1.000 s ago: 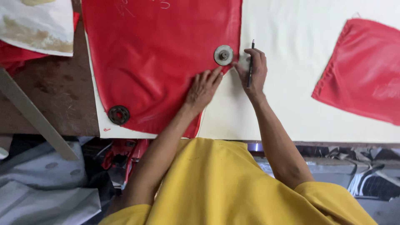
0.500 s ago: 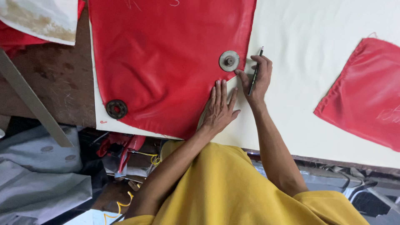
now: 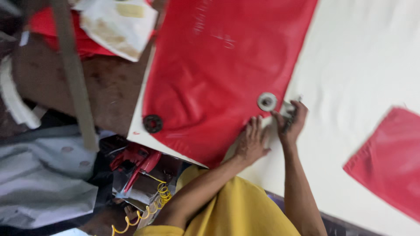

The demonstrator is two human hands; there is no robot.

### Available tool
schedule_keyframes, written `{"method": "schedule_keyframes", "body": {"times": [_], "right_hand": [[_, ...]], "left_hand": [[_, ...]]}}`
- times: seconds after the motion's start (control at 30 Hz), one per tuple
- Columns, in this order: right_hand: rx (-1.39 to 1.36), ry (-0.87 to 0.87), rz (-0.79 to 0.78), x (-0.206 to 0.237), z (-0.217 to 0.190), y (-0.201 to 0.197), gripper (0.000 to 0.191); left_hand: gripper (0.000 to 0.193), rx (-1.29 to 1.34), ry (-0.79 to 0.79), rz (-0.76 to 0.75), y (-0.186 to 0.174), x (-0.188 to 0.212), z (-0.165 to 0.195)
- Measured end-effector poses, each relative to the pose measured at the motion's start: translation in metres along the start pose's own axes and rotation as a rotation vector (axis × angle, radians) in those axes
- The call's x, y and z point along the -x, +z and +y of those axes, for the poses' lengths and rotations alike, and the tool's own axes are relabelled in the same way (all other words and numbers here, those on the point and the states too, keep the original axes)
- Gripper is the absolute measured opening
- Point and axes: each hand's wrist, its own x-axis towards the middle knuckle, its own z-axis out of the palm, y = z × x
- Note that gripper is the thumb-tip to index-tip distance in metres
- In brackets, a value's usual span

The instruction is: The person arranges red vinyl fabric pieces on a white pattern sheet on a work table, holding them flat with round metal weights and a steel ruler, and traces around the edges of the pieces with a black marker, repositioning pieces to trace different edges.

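Note:
A large red sheet (image 3: 218,74) lies on a cream table top (image 3: 350,65). A silver round weight (image 3: 267,101) sits near its right edge, and a dark round weight (image 3: 152,123) sits at its lower left corner. My left hand (image 3: 251,142) presses flat on the sheet's lower right edge, fingers spread. My right hand (image 3: 291,120) is just right of the silver weight, closed around a dark pen-like tool at the sheet's edge. The frame is blurred.
A second red piece (image 3: 389,161) lies on the table at the right. A pale paper pattern (image 3: 118,26) and a grey strip (image 3: 74,74) lie over a brown surface at the left. Below the table edge are a red tool (image 3: 138,159) and a yellow coiled cord (image 3: 159,194).
The view has swung and tilted, so the sheet now looks slanted. My left hand has slid down along the sheet's lower edge. My right hand stays beside the silver weight with the tool.

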Motion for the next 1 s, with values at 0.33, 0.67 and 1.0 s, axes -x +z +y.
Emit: {"method": "schedule_keyframes", "body": {"times": [0.33,0.67,1.0], "right_hand": [[0.097,-0.022,-0.036,-0.002,-0.022,0.006,0.070],[-0.082,0.072,-0.028,-0.007,-0.028,0.006,0.074],[0.011,0.095,-0.009,-0.017,-0.056,-0.003,0.070]], "left_hand": [[0.102,0.059,-0.015,-0.021,-0.021,0.007,-0.007],[0.106,0.017,-0.009,-0.038,0.002,0.000,0.000],[0.100,-0.085,0.019,-0.048,-0.025,0.002,-0.002]]}}
